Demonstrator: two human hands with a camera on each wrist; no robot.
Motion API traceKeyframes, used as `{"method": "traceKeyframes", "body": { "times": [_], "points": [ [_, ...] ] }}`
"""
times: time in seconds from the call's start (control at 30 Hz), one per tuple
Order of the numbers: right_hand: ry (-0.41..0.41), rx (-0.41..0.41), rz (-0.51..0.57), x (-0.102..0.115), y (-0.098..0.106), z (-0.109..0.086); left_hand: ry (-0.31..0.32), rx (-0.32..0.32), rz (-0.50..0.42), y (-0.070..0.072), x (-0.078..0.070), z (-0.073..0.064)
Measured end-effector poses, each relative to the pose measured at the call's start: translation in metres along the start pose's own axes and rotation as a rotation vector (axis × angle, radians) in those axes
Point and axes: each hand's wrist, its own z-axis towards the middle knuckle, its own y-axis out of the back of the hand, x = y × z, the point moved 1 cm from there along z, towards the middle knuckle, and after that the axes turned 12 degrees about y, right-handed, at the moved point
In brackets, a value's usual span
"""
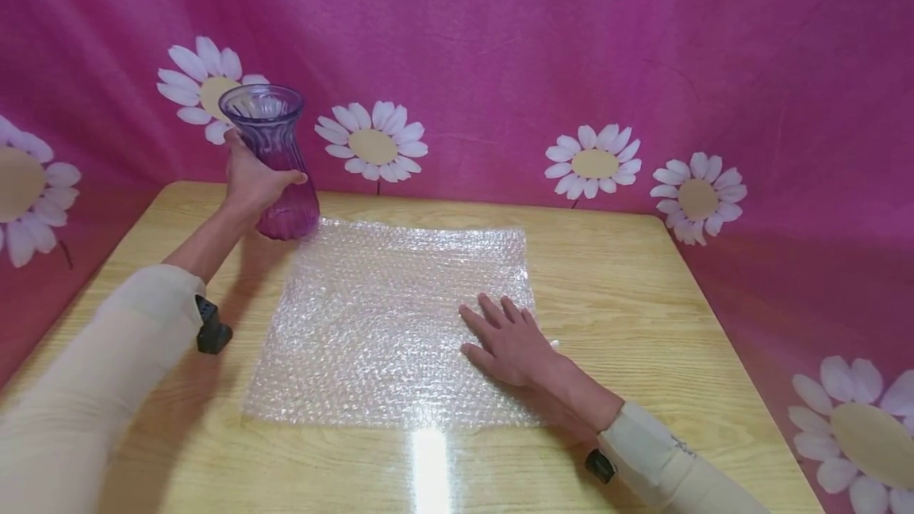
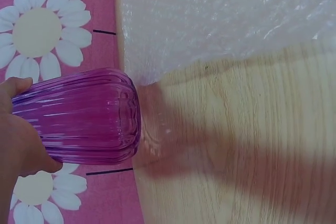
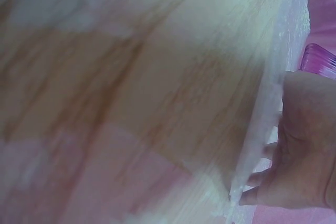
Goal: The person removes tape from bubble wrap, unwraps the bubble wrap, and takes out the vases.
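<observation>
My left hand [image 1: 253, 182] grips a ribbed purple glass vase [image 1: 294, 211] around its middle, thumb across the near side. The vase stands mouth up and slightly tilted near the table's back left, by the far left corner of a sheet of bubble wrap [image 1: 385, 324]. In the left wrist view, the vase's base [image 2: 123, 119] is close to the table edge. Flat on the wrap's right side lies my right hand [image 1: 508, 346], fingers spread. The right wrist view shows this hand [image 3: 307, 145] along the wrap's edge [image 3: 260, 124].
Under the wrap is a light wooden table [image 1: 614, 284], with bare wood around the sheet. A pink cloth [image 1: 485, 38] printed with white daisies hangs behind and at both sides. Light glares off the table's front edge area.
</observation>
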Motion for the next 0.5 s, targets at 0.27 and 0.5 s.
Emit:
{"method": "traceKeyframes", "body": {
  "times": [0.27,0.5],
  "points": [
    [-0.013,0.005,-0.002,0.000,-0.002,0.000,0.007,-0.025,-0.018,-0.001,0.004,0.008],
    [-0.015,0.004,-0.004,-0.001,-0.002,0.000,0.040,-0.055,-0.040,0.001,0.010,0.012]
  ]
}}
